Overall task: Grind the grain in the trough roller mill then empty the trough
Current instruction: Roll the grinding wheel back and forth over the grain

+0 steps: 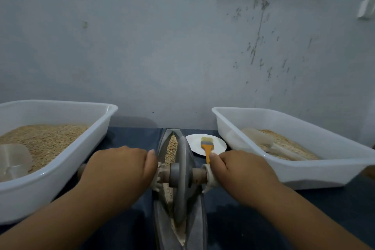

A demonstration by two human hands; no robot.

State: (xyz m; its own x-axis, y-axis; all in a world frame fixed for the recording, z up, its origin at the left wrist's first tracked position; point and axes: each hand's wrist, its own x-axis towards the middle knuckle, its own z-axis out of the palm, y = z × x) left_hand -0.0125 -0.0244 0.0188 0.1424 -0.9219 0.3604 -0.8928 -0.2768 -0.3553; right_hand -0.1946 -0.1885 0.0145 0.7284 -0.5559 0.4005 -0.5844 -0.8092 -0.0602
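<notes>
A narrow grey metal trough (196, 227) runs away from me down the middle of the dark table. A grey roller wheel (183, 172) stands upright in it on a wooden axle (197, 175). My left hand (119, 170) grips the axle's left handle, and my right hand (239, 170) grips the right handle. Whole grain (172, 149) lies in the trough beyond the wheel. Pale ground meal (178, 229) lies in the near part.
A white tub of whole grain (46, 138) with a clear scoop (14, 160) sits on the left. On the right, a white tub (304, 170) holds ground grain and a scoop (261, 138). A yellow-handled brush (207, 147) rests on a white plate (194, 142) behind the mill.
</notes>
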